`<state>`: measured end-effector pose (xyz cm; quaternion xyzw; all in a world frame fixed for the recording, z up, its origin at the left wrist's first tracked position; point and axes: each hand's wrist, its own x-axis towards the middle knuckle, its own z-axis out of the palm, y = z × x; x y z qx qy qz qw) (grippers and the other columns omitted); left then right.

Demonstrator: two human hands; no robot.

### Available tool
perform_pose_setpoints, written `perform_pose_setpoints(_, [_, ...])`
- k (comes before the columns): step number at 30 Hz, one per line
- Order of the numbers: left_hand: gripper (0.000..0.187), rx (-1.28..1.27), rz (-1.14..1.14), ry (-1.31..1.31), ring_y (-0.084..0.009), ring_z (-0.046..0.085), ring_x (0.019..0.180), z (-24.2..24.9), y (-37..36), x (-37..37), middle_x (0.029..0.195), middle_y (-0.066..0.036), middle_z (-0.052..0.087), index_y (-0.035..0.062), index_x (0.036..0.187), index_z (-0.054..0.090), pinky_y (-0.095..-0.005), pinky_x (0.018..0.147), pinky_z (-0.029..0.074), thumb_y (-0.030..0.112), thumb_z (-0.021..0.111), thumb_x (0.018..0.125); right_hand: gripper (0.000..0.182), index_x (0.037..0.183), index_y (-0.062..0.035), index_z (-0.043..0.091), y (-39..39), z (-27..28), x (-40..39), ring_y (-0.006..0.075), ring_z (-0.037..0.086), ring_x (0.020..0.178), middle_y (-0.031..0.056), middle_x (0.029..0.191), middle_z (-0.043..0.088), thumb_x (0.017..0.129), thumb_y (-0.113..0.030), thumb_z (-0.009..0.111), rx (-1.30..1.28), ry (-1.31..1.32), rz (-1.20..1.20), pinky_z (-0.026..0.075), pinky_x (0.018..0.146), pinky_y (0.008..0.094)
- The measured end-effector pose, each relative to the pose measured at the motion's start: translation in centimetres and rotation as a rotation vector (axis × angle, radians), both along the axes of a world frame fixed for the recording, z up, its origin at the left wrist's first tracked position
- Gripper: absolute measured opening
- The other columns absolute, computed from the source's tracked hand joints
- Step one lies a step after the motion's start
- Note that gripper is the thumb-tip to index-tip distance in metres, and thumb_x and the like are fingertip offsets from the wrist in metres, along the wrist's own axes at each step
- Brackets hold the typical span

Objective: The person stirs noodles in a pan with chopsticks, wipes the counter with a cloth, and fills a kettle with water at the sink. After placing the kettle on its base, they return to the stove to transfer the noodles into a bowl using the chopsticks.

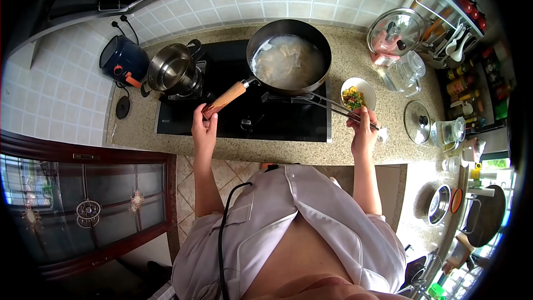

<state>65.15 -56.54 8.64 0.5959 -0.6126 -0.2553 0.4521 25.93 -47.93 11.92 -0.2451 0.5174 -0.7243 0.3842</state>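
A deep dark wok [327,50] sits on the black gas stove [288,125]. In it, pale pieces of food [288,58] lie in cloudy, steaming liquid; their kind is hard to make out. My left hand [204,125] is closed around the end of the wok's wooden handle [225,100]. Between the fingers of my right hand [363,130] is a pair of chopsticks [336,106], whose tips reach the wok's near rim. Just beyond that hand stands a white bowl [369,89] with chopped green, yellow and red bits [353,97].
On the left burner is a steel pot [169,69], with a dark blue appliance [123,61] beside it. A glass lid [395,30], a glass pitcher [405,72] and a smaller lid [417,122] stand right. A steel basin [438,204] is farther right.
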Motion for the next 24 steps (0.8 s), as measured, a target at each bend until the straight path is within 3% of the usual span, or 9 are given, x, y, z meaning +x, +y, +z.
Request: perform_pose_setpoints(24, [0.037,0.016,0.008,0.021,-0.0076,0.055,0.065,0.6,0.3,-0.42,0.089,-0.005,0.061,0.0054,0.125,0.045,-0.0218,0.06,0.047,0.012,0.058,0.091,0.024,0.088,-0.0001,0.06,-0.49,0.49,0.41,0.014,0.058,0.063,0.0091,0.081,0.063,0.097,-0.021,0.05,0.004,0.01,0.027,0.049,0.057,0.0257])
